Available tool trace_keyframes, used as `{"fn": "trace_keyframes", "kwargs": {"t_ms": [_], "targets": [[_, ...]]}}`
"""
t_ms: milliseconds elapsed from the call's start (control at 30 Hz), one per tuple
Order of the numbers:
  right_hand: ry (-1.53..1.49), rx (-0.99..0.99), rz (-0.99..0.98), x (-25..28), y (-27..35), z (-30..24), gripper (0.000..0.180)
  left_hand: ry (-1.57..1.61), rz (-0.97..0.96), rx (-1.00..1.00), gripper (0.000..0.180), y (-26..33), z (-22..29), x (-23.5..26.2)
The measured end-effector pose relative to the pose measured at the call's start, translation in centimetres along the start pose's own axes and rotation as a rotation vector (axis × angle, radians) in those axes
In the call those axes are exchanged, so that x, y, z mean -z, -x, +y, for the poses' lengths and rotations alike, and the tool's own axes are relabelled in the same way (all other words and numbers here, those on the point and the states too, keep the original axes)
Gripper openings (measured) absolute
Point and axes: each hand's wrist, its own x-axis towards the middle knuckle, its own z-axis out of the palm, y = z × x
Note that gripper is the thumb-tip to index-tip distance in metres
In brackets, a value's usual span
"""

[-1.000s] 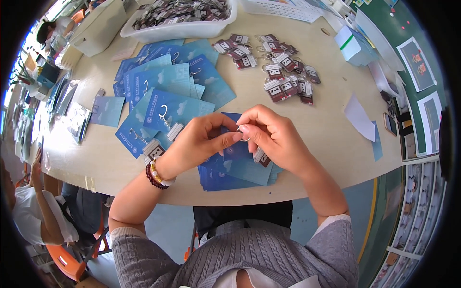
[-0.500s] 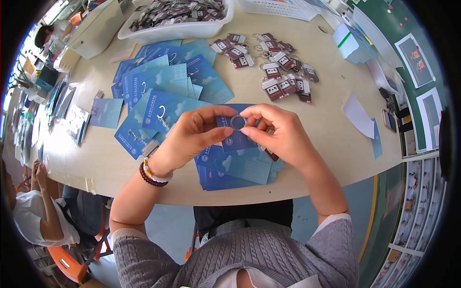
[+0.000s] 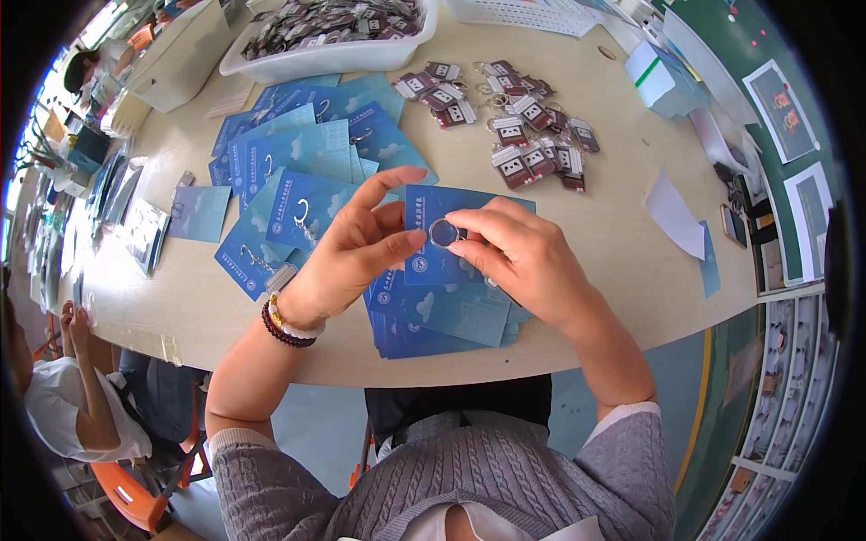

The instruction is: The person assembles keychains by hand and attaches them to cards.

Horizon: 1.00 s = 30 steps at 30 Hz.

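Observation:
Between the thumb and forefinger of my right hand (image 3: 532,257), a round metal key ring (image 3: 432,236) is pinched over a blue card (image 3: 469,200). What hangs from the ring is mostly hidden behind that hand. My left hand (image 3: 356,248) is open beside the ring, its forefinger raised and its thumb tip close to the rim; whether the thumb touches cannot be told. Under both hands lies a stack of blue cards (image 3: 442,329). To the left, overlapping blue cards (image 3: 311,149) carry metal clasps, some with small tags.
Dark red and white keychains (image 3: 532,162) lie in loose groups beyond my hands. A white bin (image 3: 329,61) full of keychains stands at the back, beside a large pale box (image 3: 180,54). On the right are a curled white paper (image 3: 672,216) and a phone (image 3: 732,227). Another person (image 3: 81,410) sits at left.
My left fingers have come off the key ring and spread, the forefinger lifting. My right hand still pinches the ring, which has shifted slightly.

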Motion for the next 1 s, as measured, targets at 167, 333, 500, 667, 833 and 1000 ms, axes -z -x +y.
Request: {"fn": "trace_keyframes", "kwargs": {"t_ms": [167, 333, 500, 667, 833, 1000], "targets": [[0.105, 0.063, 0.007, -0.3, 0.2, 0.5, 0.024, -0.037, 0.046, 0.044, 0.052, 0.2, 0.0, 0.5], [0.141, 0.031, -0.049, -0.1, 0.3, 0.9, 0.024, -0.187, 0.181, 0.072, 0.05, -0.1, 0.4, 0.6], [-0.074, -0.067, -0.073, 1.0, -0.3, 1.1, 0.027, -0.382, 0.327, -0.057, 0.039, 0.1, 2.1, 2.0], [-0.055, -0.211, 0.086, 3.5, -1.3, 4.3, 0.023, -0.512, 0.596, -0.284, 0.032, 0.7, 3.7, 8.6], [0.173, -0.321, 0.167, 5.1, -1.9, 7.3, 0.013, -1.478, 1.003, -0.598, 0.034, 0.4, 3.7, 11.5], [0.554, -0.193, 0.051, 2.4, -4.3, 9.2, 0.025, -1.068, 0.336, -0.25, 0.033, 0.8, 3.4, 4.4]]}}
